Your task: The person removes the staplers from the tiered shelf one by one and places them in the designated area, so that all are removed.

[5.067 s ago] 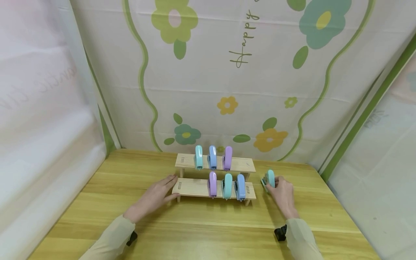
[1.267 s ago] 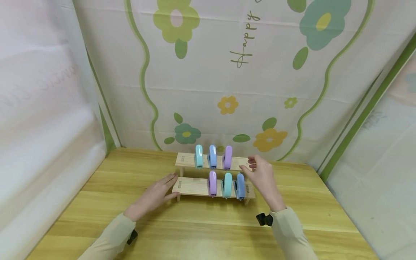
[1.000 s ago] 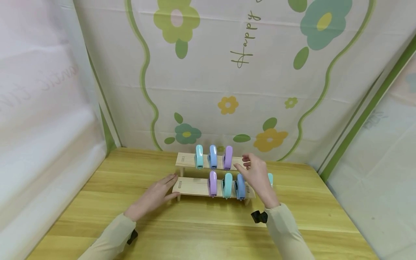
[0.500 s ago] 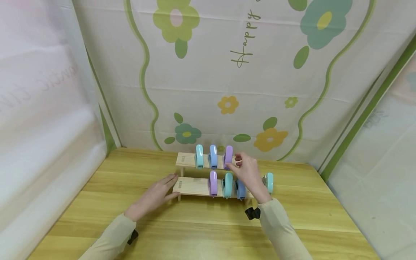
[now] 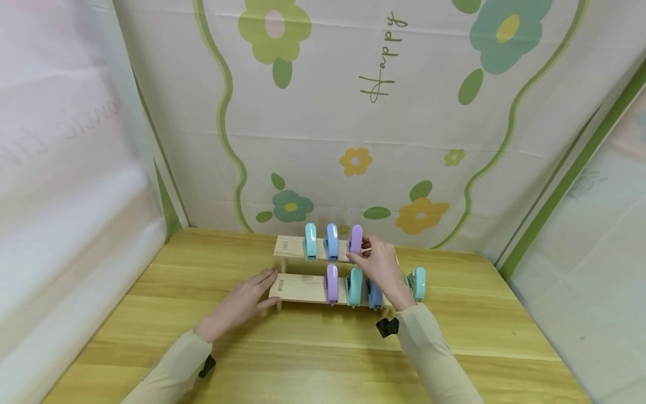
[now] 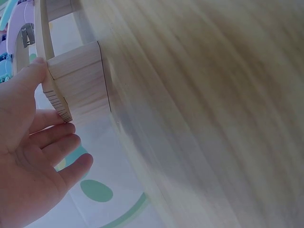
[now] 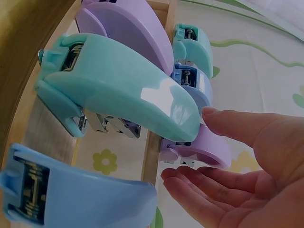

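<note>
In the head view my right hand (image 5: 381,264) is at the upper shelf's right part, its thumb and fingers on either side of the purple stapler (image 5: 355,238). The right wrist view shows that purple stapler (image 7: 209,146) between the nearly straight thumb and fingers, fingertips right at its side. My left hand (image 5: 242,303) rests at the left end of the lower wooden shelf (image 5: 298,288). In the left wrist view the thumb of the left hand (image 6: 28,156) touches the shelf's edge and its fingers are loosely spread.
A teal stapler (image 5: 310,241) and a blue stapler (image 5: 331,241) share the upper shelf (image 5: 289,244). On the lower shelf stand purple (image 5: 331,283), teal (image 5: 355,286) and blue (image 5: 374,294) staplers. Another teal stapler (image 5: 419,283) is on the table (image 5: 323,359) to the right. Behind hangs a flowered curtain (image 5: 313,123).
My right hand has let go of the teal stapler at the right, then moved left over the upper shelf to the purple stapler. My left hand has stayed put.
</note>
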`<state>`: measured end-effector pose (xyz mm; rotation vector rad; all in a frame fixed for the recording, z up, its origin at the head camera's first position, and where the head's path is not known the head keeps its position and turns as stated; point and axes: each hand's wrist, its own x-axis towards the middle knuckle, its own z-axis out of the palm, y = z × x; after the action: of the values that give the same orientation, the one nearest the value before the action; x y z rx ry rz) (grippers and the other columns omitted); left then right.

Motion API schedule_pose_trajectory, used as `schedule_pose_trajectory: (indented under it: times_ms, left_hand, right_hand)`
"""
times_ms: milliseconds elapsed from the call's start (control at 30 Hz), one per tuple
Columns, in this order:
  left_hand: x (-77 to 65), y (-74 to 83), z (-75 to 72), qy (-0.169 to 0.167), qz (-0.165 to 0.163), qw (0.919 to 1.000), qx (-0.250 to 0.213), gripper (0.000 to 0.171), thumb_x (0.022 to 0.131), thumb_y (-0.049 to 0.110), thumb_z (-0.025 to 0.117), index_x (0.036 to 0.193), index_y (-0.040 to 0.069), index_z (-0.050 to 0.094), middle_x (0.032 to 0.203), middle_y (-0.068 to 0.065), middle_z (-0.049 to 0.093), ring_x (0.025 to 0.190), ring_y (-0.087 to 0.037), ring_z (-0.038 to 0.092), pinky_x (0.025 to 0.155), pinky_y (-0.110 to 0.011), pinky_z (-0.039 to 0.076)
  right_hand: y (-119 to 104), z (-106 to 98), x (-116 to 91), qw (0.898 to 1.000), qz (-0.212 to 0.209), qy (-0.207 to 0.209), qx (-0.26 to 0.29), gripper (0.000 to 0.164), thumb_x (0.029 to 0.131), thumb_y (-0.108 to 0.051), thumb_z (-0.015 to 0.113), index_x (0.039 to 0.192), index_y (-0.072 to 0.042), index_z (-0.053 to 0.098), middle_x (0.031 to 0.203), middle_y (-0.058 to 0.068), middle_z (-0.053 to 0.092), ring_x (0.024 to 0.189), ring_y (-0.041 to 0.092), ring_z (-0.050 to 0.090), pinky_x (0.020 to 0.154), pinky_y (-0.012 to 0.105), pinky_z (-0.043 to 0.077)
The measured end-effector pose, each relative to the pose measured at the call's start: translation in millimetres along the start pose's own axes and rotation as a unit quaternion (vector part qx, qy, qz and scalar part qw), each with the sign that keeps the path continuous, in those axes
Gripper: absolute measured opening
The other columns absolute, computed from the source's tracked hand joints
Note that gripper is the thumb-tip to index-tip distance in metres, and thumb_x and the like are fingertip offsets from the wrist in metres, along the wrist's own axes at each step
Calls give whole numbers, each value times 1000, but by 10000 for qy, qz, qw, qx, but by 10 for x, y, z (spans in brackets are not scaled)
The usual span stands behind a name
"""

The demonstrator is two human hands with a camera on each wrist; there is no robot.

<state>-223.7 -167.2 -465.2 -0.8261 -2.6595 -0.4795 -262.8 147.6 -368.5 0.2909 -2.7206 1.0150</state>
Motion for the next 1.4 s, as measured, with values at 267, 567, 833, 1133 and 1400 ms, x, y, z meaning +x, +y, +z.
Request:
schedule_pose_trajectory:
  times_ms: [267,567,833,1133,1400]
  left_hand:
    - [-3,-1,3,-46,-48,10000,12,66,92,34,71,138,-8,52,141,-27,54,129,-41,57,102,-47,54]
    - [5,9,2,-69,-121,9999,58,68,91,37,71,138,-8,52,141,-27,54,128,-40,57,102,-47,54]
    - [1,8,1,-116,-154,9998,71,68,91,37,70,139,-8,52,142,-27,54,128,-40,57,102,-47,54]
    - [-8,14,-2,-190,-150,9997,35,67,92,36,70,139,-8,51,143,-28,53,129,-40,56,102,-47,54]
    - [-5,11,-3,-160,-124,9998,33,67,91,35,70,139,-8,51,142,-28,53,128,-41,58,100,-47,55]
  right_hand:
    - [0,46,25,9999,-68,93,19,40,86,-21,79,112,3,61,106,21,71,90,31,73,73,37,65]
    - [18,48,32,9999,-21,110,-57,38,86,-21,78,110,3,62,103,20,72,86,28,72,70,35,65]
    - [23,26,33,9999,78,62,-81,37,88,-22,76,111,3,62,103,20,73,82,26,71,68,34,65]
    - [18,22,35,9998,69,170,-100,34,87,-21,76,108,4,65,97,19,73,75,22,68,65,32,63]
    - [29,11,36,9996,137,227,47,33,86,-22,75,107,2,65,97,17,73,79,24,69,67,32,64]
